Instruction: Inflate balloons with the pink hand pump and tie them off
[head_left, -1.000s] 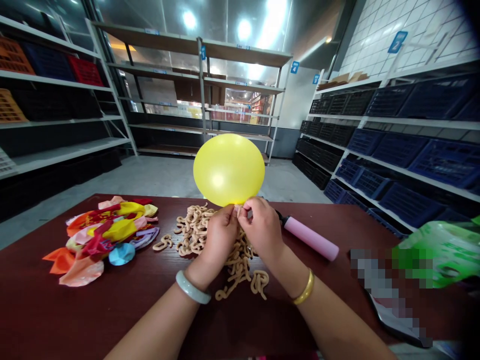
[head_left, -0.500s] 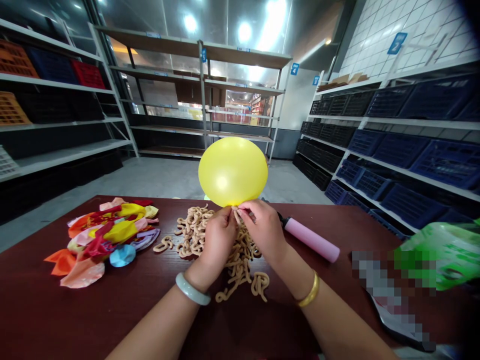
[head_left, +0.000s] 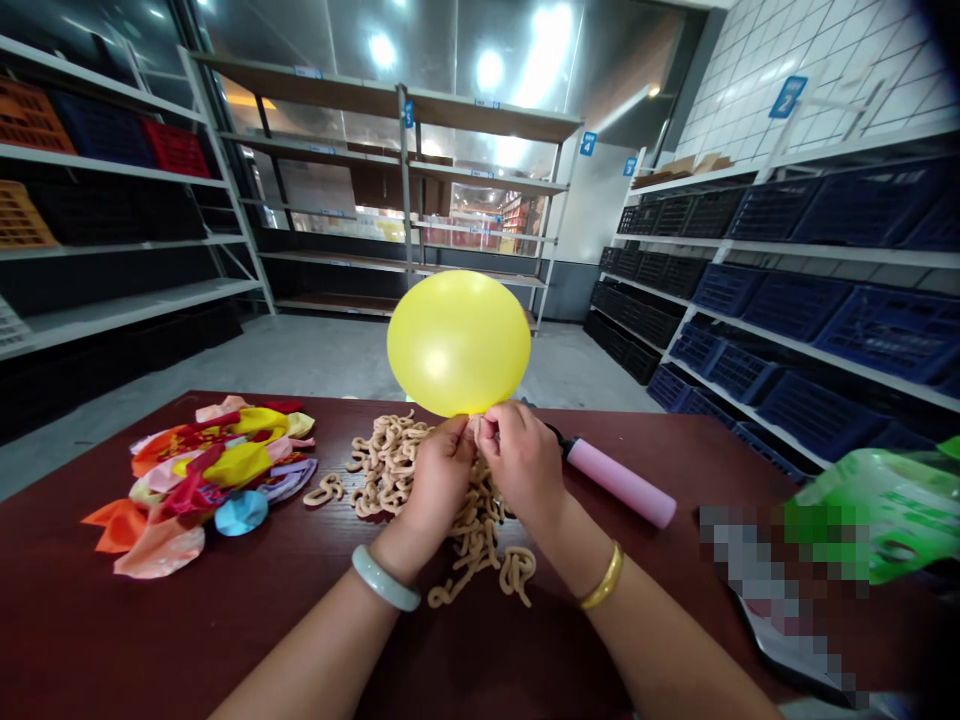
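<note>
A yellow balloon (head_left: 459,342), blown up, stands above the table with its neck toward me. My left hand (head_left: 442,470) is closed and pinches that neck between thumb and fingers. Close beside it, my right hand (head_left: 523,455) is also closed, its fingertips pinching a short tan band (head_left: 474,424) at the neck; much of the band is hidden by the fingers. Beneath both hands lies a heap of tan, cord-like loops (head_left: 386,465), several of them strayed toward me.
Limp, uninflated balloons (head_left: 225,465) in many colours are piled on the left of the dark red table (head_left: 225,640). A pink hand pump (head_left: 622,482) lies to the right, near a green-and-white plastic bag (head_left: 877,510) and a blurred-out flat object. Shelves with crates (head_left: 795,310) stand around.
My right fingers have curled in tighter at the balloon's neck, covering more of the tan band. The balloon has shifted slightly left; my left hand keeps its pinch.
</note>
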